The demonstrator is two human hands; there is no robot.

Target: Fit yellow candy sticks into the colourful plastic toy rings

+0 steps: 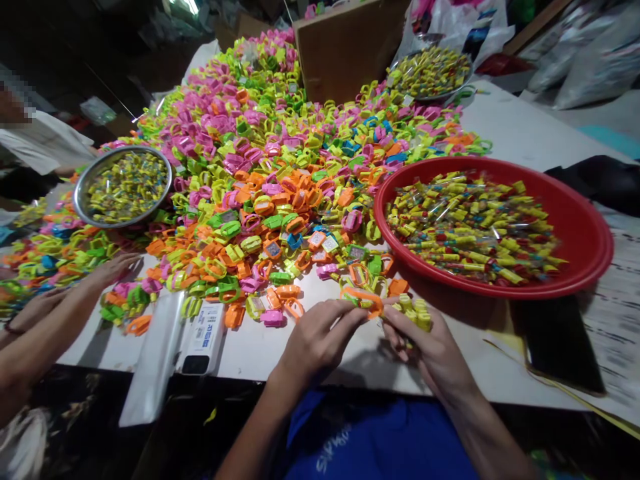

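My left hand is closed, with its thumb and fingers pinching an orange toy watch above the table's front part. Close beside it, my right hand is closed around several small yellow wrapped tubes, and its fingertips meet the orange strap. A big heap of plastic toy watches in pink, green, yellow and orange spreads out beyond my hands. To the right of the heap, a red basin holds many clear-wrapped yellow tubes.
A metal bowl of yellow tubes stands at left, and another bowl at back right. A cardboard box rises behind the heap. A white box, plastic bags and a dark phone lie near the front. Another person's hand reaches in from the left.
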